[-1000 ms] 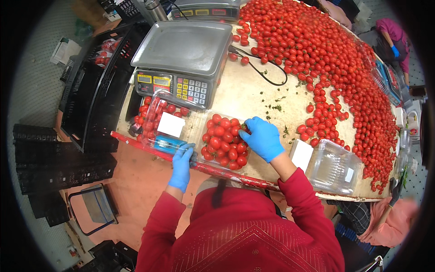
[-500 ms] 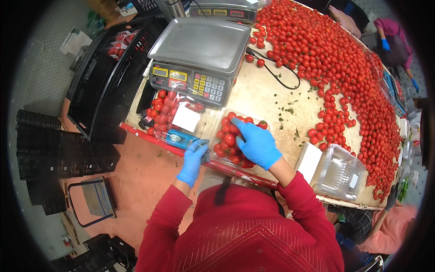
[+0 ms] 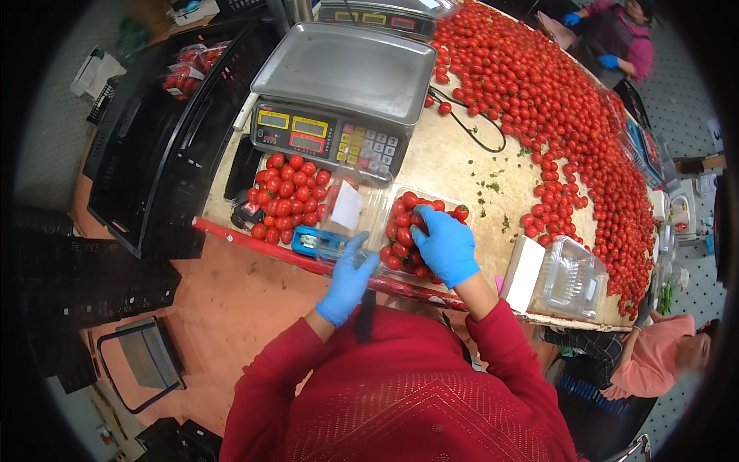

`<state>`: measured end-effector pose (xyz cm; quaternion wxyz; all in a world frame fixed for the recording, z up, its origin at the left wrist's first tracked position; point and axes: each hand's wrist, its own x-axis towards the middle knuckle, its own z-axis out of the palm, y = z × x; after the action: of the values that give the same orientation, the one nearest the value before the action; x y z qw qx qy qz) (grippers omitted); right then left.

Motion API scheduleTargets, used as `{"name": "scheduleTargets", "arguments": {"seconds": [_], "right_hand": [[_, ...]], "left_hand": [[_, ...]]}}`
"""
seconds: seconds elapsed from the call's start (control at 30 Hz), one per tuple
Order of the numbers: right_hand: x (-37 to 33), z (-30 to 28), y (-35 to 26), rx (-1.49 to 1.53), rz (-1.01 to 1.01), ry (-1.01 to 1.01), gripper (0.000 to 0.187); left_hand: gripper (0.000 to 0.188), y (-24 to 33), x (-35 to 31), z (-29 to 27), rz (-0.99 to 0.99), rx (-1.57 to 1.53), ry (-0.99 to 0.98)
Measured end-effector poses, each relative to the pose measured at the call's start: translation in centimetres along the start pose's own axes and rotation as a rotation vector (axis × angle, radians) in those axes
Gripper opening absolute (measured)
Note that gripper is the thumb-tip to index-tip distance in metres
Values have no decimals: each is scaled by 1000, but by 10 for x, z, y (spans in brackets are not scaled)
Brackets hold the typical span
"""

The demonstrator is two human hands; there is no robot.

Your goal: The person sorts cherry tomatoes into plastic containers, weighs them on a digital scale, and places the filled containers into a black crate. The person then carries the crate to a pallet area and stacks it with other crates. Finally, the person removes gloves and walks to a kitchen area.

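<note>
A clear plastic clamshell box (image 3: 400, 191) filled with red cherry tomatoes (image 3: 404, 231) lies at the table's front edge. My right hand (image 3: 448, 250), in a blue glove, rests over its right side, thumb and forefinger apart on the tomatoes. To the left, the box's clear lid (image 3: 368, 209) with a white label (image 3: 347, 205) is tilted up. My blue-gloved left hand (image 3: 348, 281) has its fingers at the lid's front edge and appears to grip it. Behind the lid lie a blue tool (image 3: 305, 241), perhaps a label dispenser, and loose cherry tomatoes (image 3: 283, 194).
A weighing scale (image 3: 339, 73) stands behind the box. A big heap of tomatoes (image 3: 554, 115) covers the far right. A white box (image 3: 523, 273) and empty clear boxes (image 3: 571, 277) sit at right. Black crates (image 3: 154, 154) stand at left. Co-workers are at the right edge.
The lid has tilted up and moved right toward the box, uncovering the loose tomatoes at left. My left hand has moved right with it. My right hand's thumb and forefinger have drawn closer together.
</note>
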<state>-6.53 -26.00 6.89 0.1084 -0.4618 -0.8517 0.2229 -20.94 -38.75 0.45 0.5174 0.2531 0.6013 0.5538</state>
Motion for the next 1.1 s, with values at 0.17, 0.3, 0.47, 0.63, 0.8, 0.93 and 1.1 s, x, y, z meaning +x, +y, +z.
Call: {"name": "scheduleTargets", "arguments": {"seconds": [0.17, 0.3, 0.47, 0.63, 0.8, 0.93, 1.1], "right_hand": [[1, 5, -9, -54, 116, -176, 27], [-6, -5, -8, -172, 157, -59, 32], [-29, -20, 36, 284, 229, 347, 20], [-32, -2, 96, 689, 650, 66, 16], [-34, 28, 104, 978, 675, 156, 10], [-39, 32, 101, 989, 638, 212, 7], [-36, 29, 106, 937, 694, 190, 6]], "left_hand": [[55, 6, 2, -4, -2, -96, -33], [55, 11, 5, -10, -47, -127, -84], [54, 10, 6, -15, -109, -120, -93], [52, 11, 7, -15, -103, -93, -110], [52, 29, 18, -19, -110, -132, -100], [54, 34, 20, -15, -108, -84, -110], [51, 34, 28, -12, -80, -107, -47]]}}
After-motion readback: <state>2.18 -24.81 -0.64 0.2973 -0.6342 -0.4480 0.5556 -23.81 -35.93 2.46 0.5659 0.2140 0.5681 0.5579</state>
